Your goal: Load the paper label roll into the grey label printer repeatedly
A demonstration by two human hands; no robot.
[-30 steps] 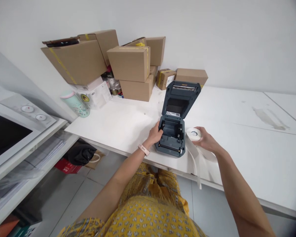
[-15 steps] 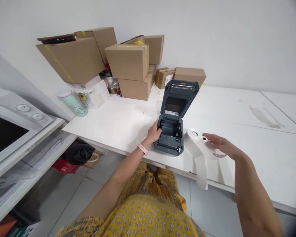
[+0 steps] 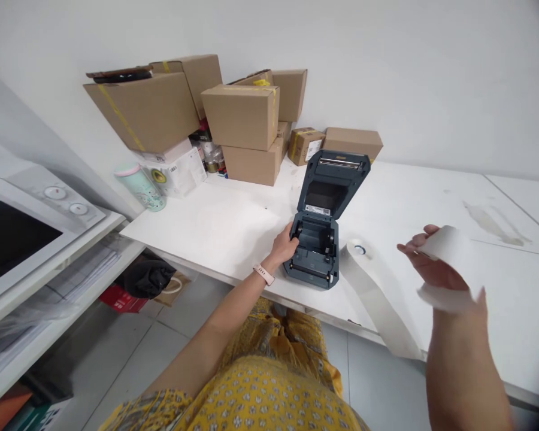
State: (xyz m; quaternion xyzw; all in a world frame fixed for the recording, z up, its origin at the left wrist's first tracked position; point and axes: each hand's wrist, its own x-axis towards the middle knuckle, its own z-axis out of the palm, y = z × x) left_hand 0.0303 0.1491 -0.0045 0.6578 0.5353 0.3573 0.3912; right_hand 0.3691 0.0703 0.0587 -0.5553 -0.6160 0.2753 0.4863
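A dark blue-grey label printer stands on the white table with its lid raised and its inner bay bare. My left hand grips the printer's left side. Off to the right, above the table, my right hand is closed around a small white paper roll, with a loose curl of paper hanging by the wrist; motion blurs its edges. A larger white label roll with a blue core lies just right of the printer. Its unrolled strip trails over the table's front edge.
Cardboard boxes are stacked along the wall at the back left. A mint-green tumbler stands at the table's left end. A microwave sits on a shelf at left. Farther right, a clear plastic piece lies on the table.
My right hand has picked up the small roll from beside the larger one and carried it right. The larger roll's strip now slants farther right. My left hand stays on the printer.
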